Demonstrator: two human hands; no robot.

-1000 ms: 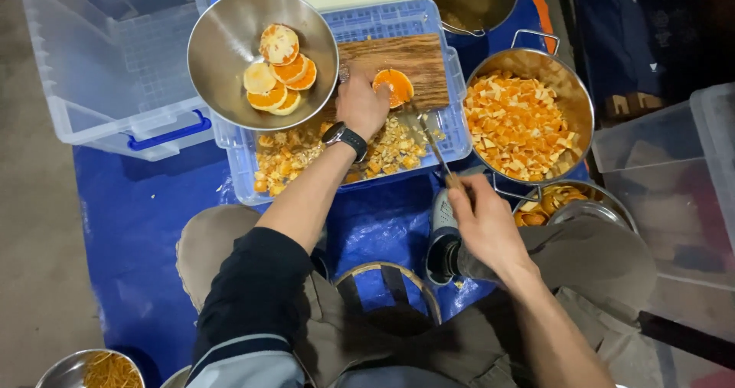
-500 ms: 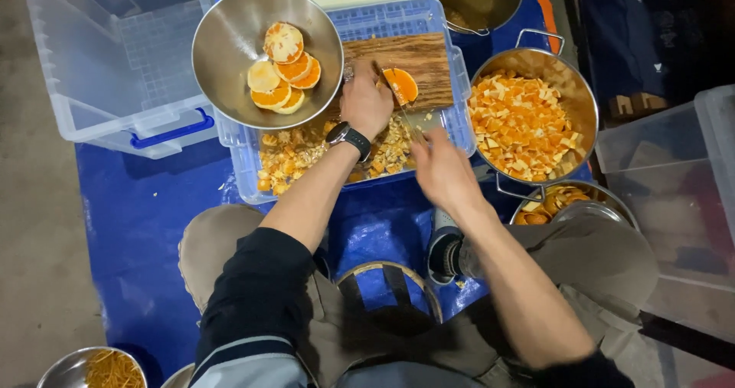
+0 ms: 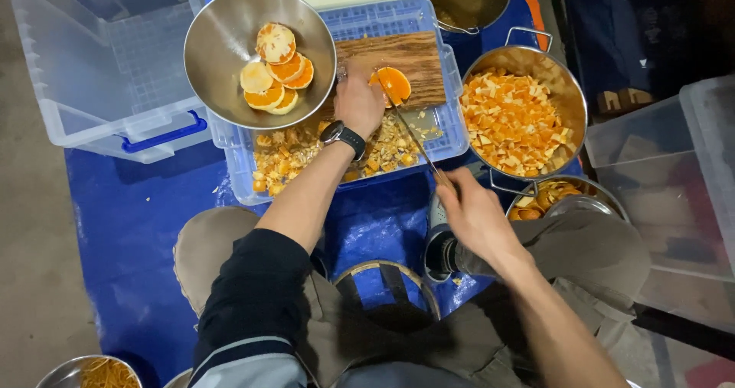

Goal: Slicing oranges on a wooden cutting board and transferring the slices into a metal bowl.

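Landmark: wooden cutting board (image 3: 398,59), laid across the top of a blue slotted crate (image 3: 452,128). On the board, toward its middle: one orange slice (image 3: 393,84), cut face up. At the board's left end: left hand (image 3: 358,101), palm down, fingers curled against the slice's left edge, watch (image 3: 342,135) on the wrist; closed grip not confirmed, contact only. Below and right of the board, past the crate's near wall: right hand (image 3: 475,216), closed firmly around the handle of a knife (image 3: 409,132); blade running up and left from the fist, tip resting on the orange slice. Left of the board, overlapping the crate's upper left corner: round steel bowl (image 3: 260,55) holding several peeled orange slices (image 3: 277,74). Below the board, inside the crate: loose layer of peel scraps (image 3: 306,151). Right of the board, just beside the crate: steel pot (image 3: 574,112) with handles, filled with diced orange pieces (image 3: 514,120). Below that pot: second steel bowl (image 3: 593,197), partly hidden by a knee, contents orange, detail not discernible. Far left of the board: clear plastic bin (image 3: 92,74) with a blue latch. Under everything: blue tarp (image 3: 130,227).
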